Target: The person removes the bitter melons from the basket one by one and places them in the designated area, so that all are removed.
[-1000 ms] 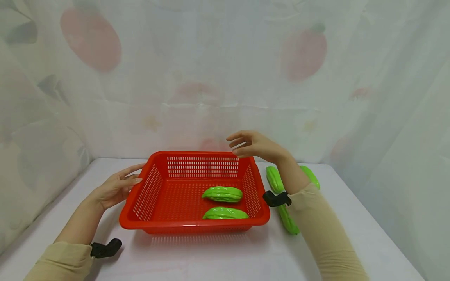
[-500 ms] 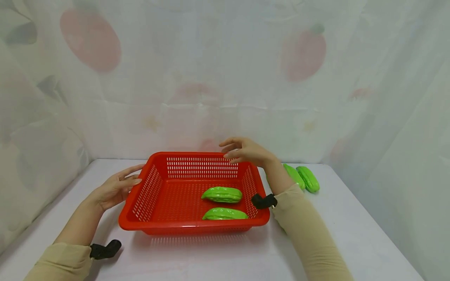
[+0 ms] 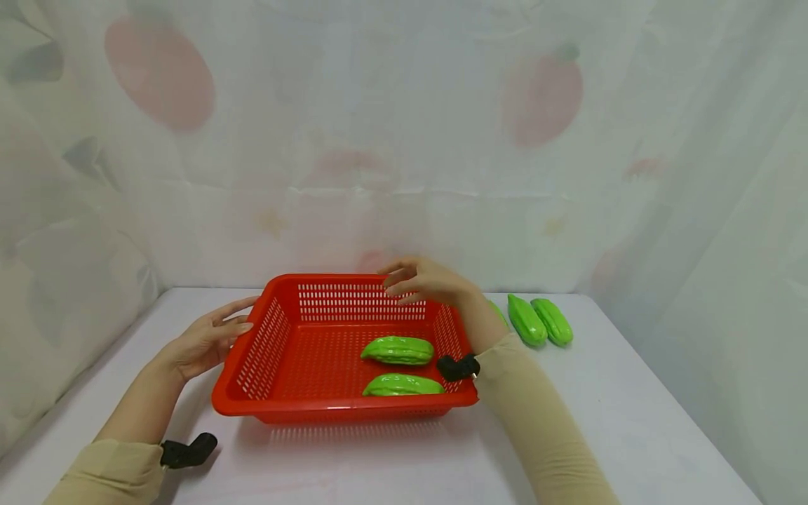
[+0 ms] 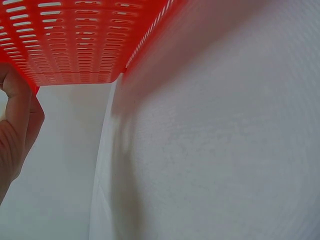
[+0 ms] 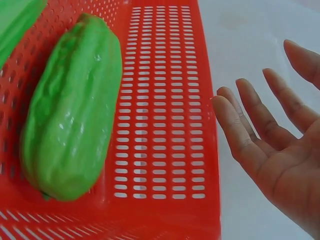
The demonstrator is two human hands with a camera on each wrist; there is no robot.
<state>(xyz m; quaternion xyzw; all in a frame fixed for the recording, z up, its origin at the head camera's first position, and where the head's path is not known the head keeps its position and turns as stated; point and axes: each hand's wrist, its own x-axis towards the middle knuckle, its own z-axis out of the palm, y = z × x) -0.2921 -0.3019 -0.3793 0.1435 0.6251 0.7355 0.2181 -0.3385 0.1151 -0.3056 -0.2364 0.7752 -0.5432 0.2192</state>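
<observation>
A red slotted plastic basket (image 3: 353,403) stands on the table, with two green bitter melons (image 3: 398,350) lying in its right half. At its left side my left hand (image 3: 205,340) holds the rim, thumb on the near side; in the left wrist view the bent fingers (image 4: 20,107) meet the basket's wall (image 4: 80,45). My right hand (image 3: 429,280) hovers over the far right corner, fingers spread and nothing in them. From the right wrist, the right hand (image 5: 280,145) shows palm and loose fingers beside the basket wall (image 5: 160,125), close to one bitter melon (image 5: 75,110).
More bitter melons lie on the table at the back right: two side by side, the left one (image 3: 527,320) and the right one (image 3: 552,321), and another (image 3: 499,312) mostly hidden behind the right arm. A printed white curtain (image 3: 404,140) hangs behind the white table (image 3: 631,414).
My right hand has drifted left and slightly down over the basket's back rim, uncovering bitter melons at the back right and covering the nearer one. The left hand stays at the rim.
</observation>
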